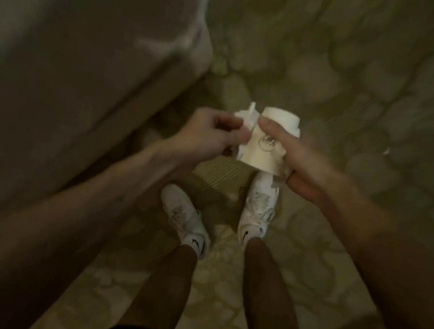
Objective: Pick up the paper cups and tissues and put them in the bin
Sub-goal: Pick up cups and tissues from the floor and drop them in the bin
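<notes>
Tissue [247, 117] just left of cup [264, 146], above shoes [258, 206].

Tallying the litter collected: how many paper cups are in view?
1: a cup held in the right hand, beside the left hand's tissue. Blur may hide a second cup nested in it.

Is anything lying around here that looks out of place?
One small white scrap lies on the patterned carpet, right of the held paper cup; it may be a missed tissue. The frame is blurred, so I cannot be sure.
</notes>
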A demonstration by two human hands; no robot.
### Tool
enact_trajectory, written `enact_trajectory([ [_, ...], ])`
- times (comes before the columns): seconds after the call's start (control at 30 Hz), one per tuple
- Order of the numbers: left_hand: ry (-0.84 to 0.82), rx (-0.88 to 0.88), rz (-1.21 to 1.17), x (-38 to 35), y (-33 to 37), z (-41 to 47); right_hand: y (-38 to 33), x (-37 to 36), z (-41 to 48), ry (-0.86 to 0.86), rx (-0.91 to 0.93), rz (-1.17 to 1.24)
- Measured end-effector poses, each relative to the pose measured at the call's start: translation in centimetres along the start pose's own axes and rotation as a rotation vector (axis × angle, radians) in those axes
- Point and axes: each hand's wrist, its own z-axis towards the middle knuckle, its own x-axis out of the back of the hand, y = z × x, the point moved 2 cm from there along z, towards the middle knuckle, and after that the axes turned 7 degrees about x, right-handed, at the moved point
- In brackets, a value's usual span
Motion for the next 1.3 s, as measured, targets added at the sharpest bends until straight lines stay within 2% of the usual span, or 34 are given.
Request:
enact_trajectory([
  [0.2, 0.14, -0.191, -0.023, -0.4, 18.7, -19.3, -20.0, -5.9, -17.3, -0.08, 0.206, 0.011],
  [0.37, 0.228, -0.422, 0.027, -0.5, 31.6, -32.9, -33.3, -9.0, -29.6, -0.18, 0.378, -0.156],
  [0.5, 0.291, -0.55, -0.069, -0.7, 37.0, -40.1, -40.7, -10.6, -36.0, -0.279, 0.468, -0.235],
  [0.6, 0.423, -0.646, -0.091, -0.3, 39.0, -43.0, -44.6, -12.6, -38.7, -0.377, 0.506, -0.325],
  [0.73, 0.477, -0.697, -0.183, 1.2, 41.6, -44.3, -48.6, -15.9, -38.3, -0.385, 0.56, -0.406],
  [0.97, 0.522, -0.578, -0.507, 5.4, 46.6, -39.5, -54.9, -21.9, -32.0, -0.346, 0.635, -0.634],
  [1.1, 0.501, -0.531, -0.603, 8.9, 52.7, -35.3, -60.8, -24.6, -26.6, -0.267, 0.719, -0.785],
  [1.17, 0.452, -0.518, -0.656, 10.2, 55.8, -33.4, -64.0, -25.6, -24.6, -0.231, 0.729, -0.795],
  [1.3, 0.438, -0.601, -0.634, 12.5, 61.3, -31.9, -69.8, -27.7, -21.0, -0.303, 0.666, -0.711],
])
